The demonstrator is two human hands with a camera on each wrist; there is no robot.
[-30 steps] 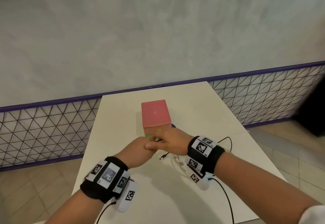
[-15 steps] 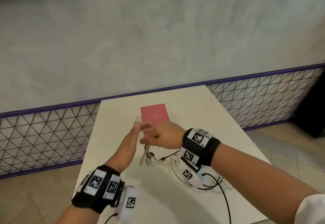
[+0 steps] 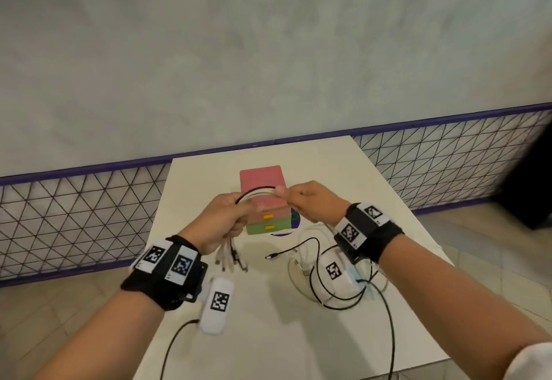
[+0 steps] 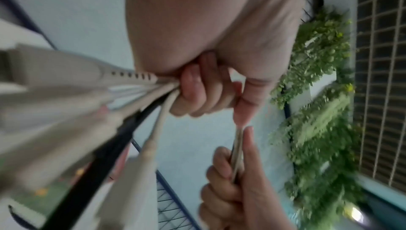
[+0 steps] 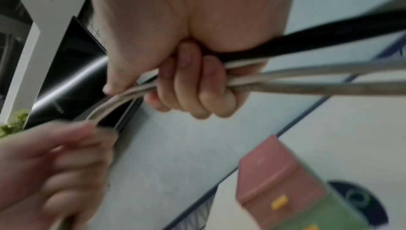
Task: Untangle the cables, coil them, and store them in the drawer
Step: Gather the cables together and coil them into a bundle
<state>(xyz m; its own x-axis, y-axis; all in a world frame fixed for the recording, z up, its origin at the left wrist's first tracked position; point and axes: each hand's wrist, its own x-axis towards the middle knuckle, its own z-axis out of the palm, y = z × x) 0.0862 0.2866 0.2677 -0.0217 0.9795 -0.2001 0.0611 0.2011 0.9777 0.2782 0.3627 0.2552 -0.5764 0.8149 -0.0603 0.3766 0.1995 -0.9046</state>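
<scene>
– Where are the cables (image 3: 259, 193) seen?

– A bunch of white cables and one black one is held up over the table (image 3: 343, 164), in front of the drawer box (image 3: 264, 197). A short arc of the bunch is stretched between the two hands.

– How is the bunch held by the left hand (image 3: 222, 224)?

– It is gripped tight. The fingers (image 4: 197, 93) are curled around it, as is shown by the left wrist view. The plug ends (image 3: 231, 257) are left hanging down below that hand, just above the table.

– And by the right hand (image 3: 313, 205)?

– The fingers (image 5: 197, 91) are curled around the same bunch, and the thumb is pressed on top of it. Behind that hand the cables are dropped to the table in loose loops (image 3: 325, 278). A black plug (image 3: 270, 256) is seen lying between the hands.

– What is seen of the drawer box?

– It is set in the middle of the table. A pink top, a pink drawer and a green drawer (image 3: 268, 226) are seen, each with a yellow handle. Both drawers look closed. A dark round thing (image 3: 295, 220) is partly seen at its right side. What it is cannot be told.

– What else is there?

– Black bands with square black-and-white marks are worn on both wrists. A grey wall (image 3: 268, 51) and a fence (image 3: 74, 215) are seen behind the table.
</scene>
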